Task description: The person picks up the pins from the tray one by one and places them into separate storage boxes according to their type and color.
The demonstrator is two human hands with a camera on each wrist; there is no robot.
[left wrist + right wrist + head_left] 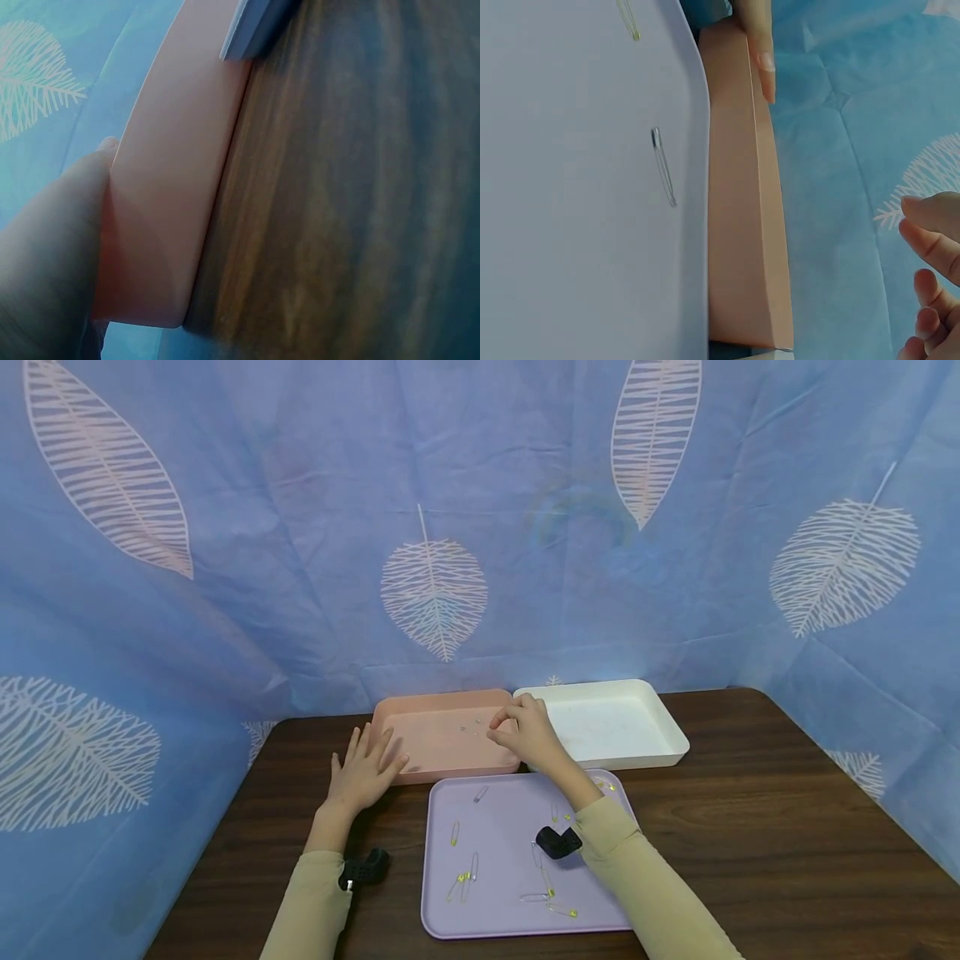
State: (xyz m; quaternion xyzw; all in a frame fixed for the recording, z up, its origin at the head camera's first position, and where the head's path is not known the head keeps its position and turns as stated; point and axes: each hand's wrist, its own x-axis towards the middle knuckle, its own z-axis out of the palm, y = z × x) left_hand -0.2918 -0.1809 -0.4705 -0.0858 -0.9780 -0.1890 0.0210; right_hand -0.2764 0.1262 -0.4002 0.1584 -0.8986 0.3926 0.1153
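My left hand [360, 778] rests at the left front corner of a shallow pink tray [442, 776], fingers spread; in the left wrist view its thumb [56, 232] lies against the tray's rim. Over the right part of that tray hovers my right hand [525, 735]. Its thumb and forefinger tips are close together in the right wrist view, with nothing visible between them. A few tiny silver pieces [462, 728] lie in the pink tray. Nearer, a lilac tray [510, 827] holds several safety pins, some with yellow heads, such as this pin [454, 833], and a silver pin [664, 166].
A white tray [678, 742] stands to the right of the pink one. All the trays are on a dark wooden table [750, 827]. Behind them hangs a blue cloth [322, 568] with white leaf prints. The right forearm passes over the lilac tray's right side.
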